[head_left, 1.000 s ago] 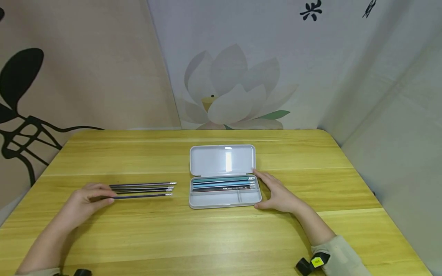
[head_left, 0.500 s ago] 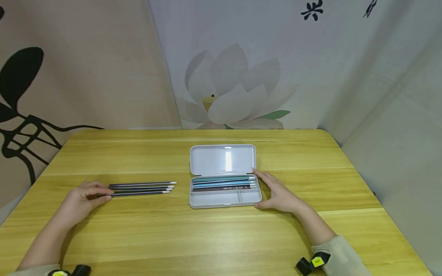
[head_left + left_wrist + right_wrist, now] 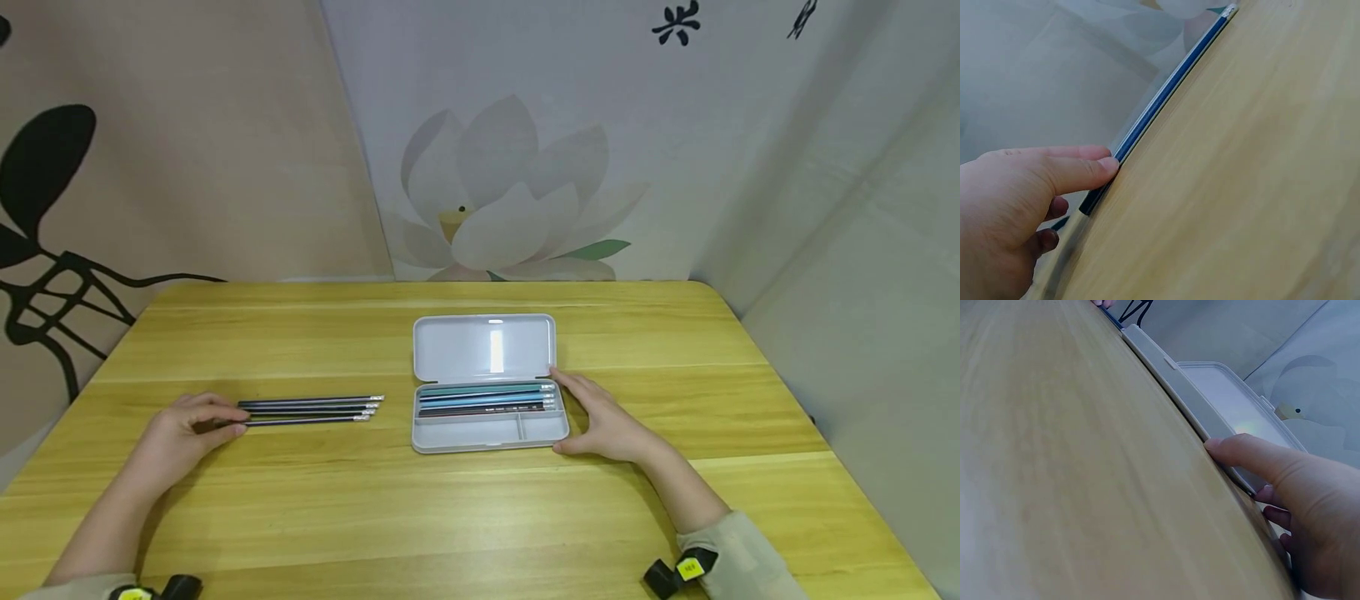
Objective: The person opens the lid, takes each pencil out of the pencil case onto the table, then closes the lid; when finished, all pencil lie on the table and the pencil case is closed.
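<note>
A row of dark pencils (image 3: 307, 410) with white eraser ends lies on the table at the left. My left hand (image 3: 183, 429) pinches their left ends, its thumb along the near pencil and its fingers on the far side. In the left wrist view that thumb (image 3: 1107, 165) lies against a blue pencil (image 3: 1172, 87). A white pencil case (image 3: 465, 446) stands open, with several teal, blue and black pencils (image 3: 483, 400) in its long compartment. My right hand (image 3: 603, 425) holds the case's right end, thumb at the front corner, fingers by the hinge side.
The case's raised lid (image 3: 457, 350) leans back behind its tray. A small divider (image 3: 519, 427) splits the front compartment. The wooden table (image 3: 480, 525) ends at a printed curtain (image 3: 525, 125) behind.
My left hand has moved the nearest pencil back against the others, so the row is now tighter. My right hand and the case have stayed put.
</note>
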Action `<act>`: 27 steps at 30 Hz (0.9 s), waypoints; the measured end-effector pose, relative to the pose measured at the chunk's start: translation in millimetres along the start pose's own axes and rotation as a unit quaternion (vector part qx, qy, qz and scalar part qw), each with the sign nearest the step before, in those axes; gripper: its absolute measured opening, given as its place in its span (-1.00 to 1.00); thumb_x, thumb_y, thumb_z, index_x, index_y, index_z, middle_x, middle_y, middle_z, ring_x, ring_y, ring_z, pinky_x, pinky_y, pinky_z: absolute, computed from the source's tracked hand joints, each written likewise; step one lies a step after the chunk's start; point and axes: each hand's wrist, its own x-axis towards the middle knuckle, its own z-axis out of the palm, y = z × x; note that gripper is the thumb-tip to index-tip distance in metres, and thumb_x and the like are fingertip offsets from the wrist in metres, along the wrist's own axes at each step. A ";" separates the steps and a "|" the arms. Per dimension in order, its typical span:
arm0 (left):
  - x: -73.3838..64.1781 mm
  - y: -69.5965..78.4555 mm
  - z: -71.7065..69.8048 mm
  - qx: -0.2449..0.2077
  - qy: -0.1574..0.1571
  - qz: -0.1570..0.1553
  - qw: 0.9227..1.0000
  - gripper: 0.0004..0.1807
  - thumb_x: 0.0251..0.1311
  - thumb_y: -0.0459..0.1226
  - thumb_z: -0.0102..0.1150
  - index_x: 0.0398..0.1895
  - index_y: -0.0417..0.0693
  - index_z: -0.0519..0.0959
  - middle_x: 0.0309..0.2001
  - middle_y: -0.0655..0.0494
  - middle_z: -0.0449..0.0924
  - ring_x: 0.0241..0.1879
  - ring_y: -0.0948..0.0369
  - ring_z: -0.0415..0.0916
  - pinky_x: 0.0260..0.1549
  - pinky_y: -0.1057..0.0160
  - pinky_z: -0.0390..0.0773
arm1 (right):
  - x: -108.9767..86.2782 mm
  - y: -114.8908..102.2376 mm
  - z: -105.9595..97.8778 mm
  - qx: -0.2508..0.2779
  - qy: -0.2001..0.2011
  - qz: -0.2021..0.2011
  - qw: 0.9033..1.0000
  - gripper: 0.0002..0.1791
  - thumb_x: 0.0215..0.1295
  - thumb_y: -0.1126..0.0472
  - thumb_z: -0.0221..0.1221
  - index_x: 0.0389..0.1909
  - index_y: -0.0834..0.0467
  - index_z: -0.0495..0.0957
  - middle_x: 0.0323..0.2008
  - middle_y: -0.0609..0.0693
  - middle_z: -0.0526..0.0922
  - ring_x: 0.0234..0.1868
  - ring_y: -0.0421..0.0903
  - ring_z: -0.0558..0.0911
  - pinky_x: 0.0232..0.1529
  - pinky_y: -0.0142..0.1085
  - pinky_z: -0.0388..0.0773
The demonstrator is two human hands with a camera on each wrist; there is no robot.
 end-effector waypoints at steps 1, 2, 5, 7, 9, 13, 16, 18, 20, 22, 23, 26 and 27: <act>0.3 1.5 0.1 -0.002 0.001 0.000 1.000 -0.83 -0.01 -0.40 0.42 -0.35 0.03 0.73 -0.25 0.15 0.57 -0.19 0.49 0.29 -0.28 0.44 0.30 | -0.2 0.0 0.0 0.000 0.000 0.001 1.000 0.18 -0.15 0.02 0.51 0.49 -0.09 0.03 0.41 0.13 0.14 0.38 0.21 0.09 0.25 0.25 0.03; 0.5 3.4 0.2 -0.005 0.002 0.000 1.000 -0.84 -0.01 -0.38 0.43 -0.34 0.03 0.73 -0.25 0.16 0.57 -0.18 0.49 0.29 -0.28 0.44 0.30 | -0.3 0.1 0.1 0.000 0.000 0.001 1.000 0.18 -0.15 0.02 0.51 0.49 -0.09 0.02 0.41 0.13 0.14 0.38 0.21 0.09 0.25 0.25 0.03; 1.5 9.3 1.0 -0.019 0.000 0.002 1.000 -0.84 0.00 -0.32 0.44 -0.30 0.04 0.74 -0.24 0.17 0.58 -0.17 0.48 0.31 -0.27 0.46 0.30 | -0.4 0.3 0.1 0.000 0.001 0.001 1.000 0.18 -0.15 0.02 0.51 0.49 -0.10 0.02 0.41 0.13 0.14 0.38 0.21 0.09 0.25 0.25 0.03; 2.1 14.0 1.7 -0.031 -0.001 0.007 1.000 -0.83 0.00 -0.31 0.44 -0.29 0.03 0.73 -0.23 0.18 0.59 -0.17 0.47 0.32 -0.26 0.49 0.32 | -0.2 0.3 0.1 0.000 0.001 0.001 1.000 0.18 -0.15 0.02 0.51 0.49 -0.10 0.02 0.41 0.13 0.14 0.38 0.21 0.09 0.25 0.25 0.04; 2.7 19.0 2.0 -0.038 -0.005 0.005 0.999 -0.82 0.02 -0.29 0.44 -0.26 0.04 0.73 -0.21 0.18 0.59 -0.14 0.48 0.31 -0.23 0.53 0.30 | 0.0 0.2 0.1 0.001 0.001 0.001 1.000 0.18 -0.15 0.03 0.52 0.49 -0.10 0.03 0.41 0.13 0.14 0.38 0.20 0.09 0.25 0.24 0.04; 4.2 32.4 2.4 -0.059 -0.020 -0.011 0.998 -0.79 0.04 -0.22 0.43 -0.21 0.01 0.72 -0.12 0.10 0.57 -0.05 0.41 0.30 -0.08 0.37 0.33 | 0.1 -0.3 -0.1 0.002 -0.002 0.004 1.000 0.18 -0.15 0.02 0.51 0.49 -0.09 0.02 0.41 0.14 0.13 0.39 0.21 0.08 0.25 0.25 0.03; 5.7 43.8 4.4 -0.079 -0.036 -0.023 0.996 -0.74 0.06 -0.18 0.41 -0.17 -0.02 0.71 -0.04 0.02 0.54 0.02 0.32 0.28 0.00 0.02 0.32 | 0.1 -0.6 0.1 0.002 -0.003 0.007 1.000 0.18 -0.14 0.02 0.51 0.50 -0.09 0.02 0.41 0.14 0.12 0.39 0.22 0.07 0.25 0.26 0.02; 6.7 50.9 7.3 -0.087 -0.041 -0.022 0.995 -0.73 0.06 -0.18 0.42 -0.16 -0.03 0.70 -0.02 0.01 0.53 0.03 0.30 0.27 -0.01 -0.06 0.30 | 0.1 -0.7 0.1 0.003 -0.002 0.007 1.000 0.17 -0.14 0.02 0.51 0.50 -0.08 0.02 0.41 0.14 0.12 0.39 0.23 0.07 0.24 0.26 0.02; 7.8 56.6 11.3 -0.090 -0.039 -0.012 0.995 -0.74 0.04 -0.21 0.43 -0.17 -0.03 0.71 -0.05 0.04 0.55 0.01 0.33 0.29 0.01 0.10 0.31 | 0.0 -0.8 0.2 0.004 -0.002 0.006 1.000 0.18 -0.14 0.03 0.51 0.50 -0.08 0.02 0.41 0.14 0.12 0.39 0.22 0.07 0.25 0.26 0.03; 8.8 62.5 15.9 -0.094 -0.035 0.001 0.995 -0.74 0.02 -0.23 0.44 -0.18 -0.03 0.71 -0.08 0.09 0.57 -0.01 0.36 0.30 -0.04 0.29 0.29 | -0.1 -1.0 0.1 0.004 -0.002 0.005 1.000 0.18 -0.15 0.03 0.51 0.50 -0.08 0.02 0.41 0.14 0.13 0.39 0.22 0.08 0.24 0.26 0.04; 9.5 65.3 18.4 -0.098 -0.034 0.007 0.995 -0.74 0.01 -0.25 0.45 -0.18 -0.03 0.71 -0.10 0.12 0.58 -0.03 0.37 0.31 -0.07 0.37 0.28 | -0.2 -1.0 0.0 0.004 -0.001 0.005 1.000 0.18 -0.15 0.04 0.51 0.50 -0.08 0.02 0.41 0.14 0.13 0.39 0.22 0.08 0.25 0.25 0.04; 11.3 75.1 25.7 -0.115 -0.040 0.024 0.992 -0.74 0.00 -0.27 0.45 -0.19 -0.03 0.71 -0.12 0.15 0.59 -0.04 0.34 0.33 -0.09 0.37 0.29 | -0.1 -0.8 -0.1 0.001 -0.001 0.004 1.000 0.18 -0.15 0.04 0.51 0.50 -0.08 0.02 0.41 0.13 0.13 0.39 0.21 0.08 0.24 0.25 0.04; 12.0 78.4 28.3 -0.121 -0.045 0.028 0.991 -0.75 0.01 -0.28 0.45 -0.19 -0.03 0.71 -0.12 0.15 0.59 -0.04 0.31 0.34 -0.08 0.32 0.30 | -0.1 -0.8 -0.1 0.000 -0.001 0.003 1.000 0.18 -0.15 0.04 0.51 0.50 -0.08 0.02 0.41 0.13 0.14 0.39 0.21 0.08 0.24 0.25 0.05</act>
